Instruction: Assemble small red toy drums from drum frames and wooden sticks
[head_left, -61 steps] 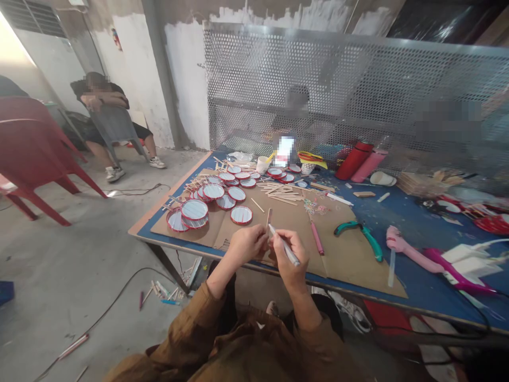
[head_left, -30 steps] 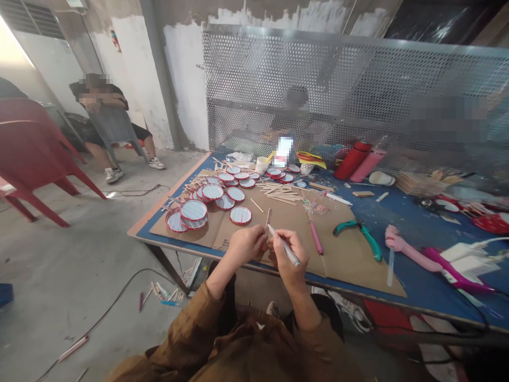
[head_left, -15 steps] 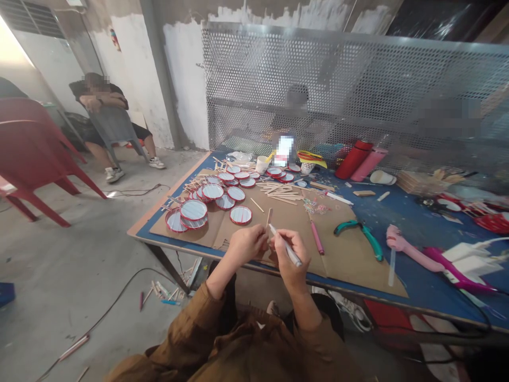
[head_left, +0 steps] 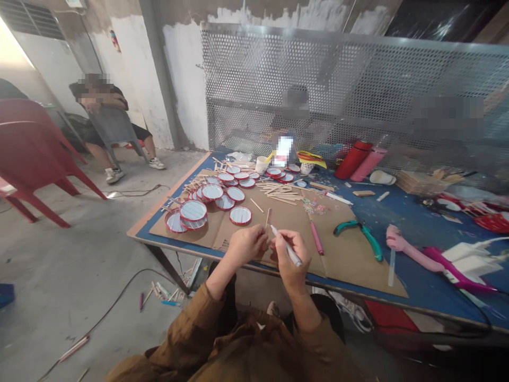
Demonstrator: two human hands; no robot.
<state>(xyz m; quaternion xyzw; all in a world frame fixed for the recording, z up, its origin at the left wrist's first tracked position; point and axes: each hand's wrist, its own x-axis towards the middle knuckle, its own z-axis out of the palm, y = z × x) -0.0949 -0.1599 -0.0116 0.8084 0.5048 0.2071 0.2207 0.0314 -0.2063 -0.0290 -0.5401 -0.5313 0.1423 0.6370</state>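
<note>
The right hand [head_left: 291, 260] pinches a white pen [head_left: 288, 253] between thumb and fingers, its long axis slanting, with the narrow end pointing far-left toward the left hand [head_left: 246, 245]. That hand's fingers curl inward; whether they hold anything cannot be told. Both hands are just above the near edge of the blue table [head_left: 393, 217], beside a cardboard sheet [head_left: 342, 270] bearing red-rimmed discs [head_left: 240, 215].

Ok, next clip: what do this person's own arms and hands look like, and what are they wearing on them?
The left hand and right hand are bare, with no gloves, and no ring or watch shows. The forearms are bare too, coming out of loose, creased brown sleeves that end partway up the forearm.
</note>
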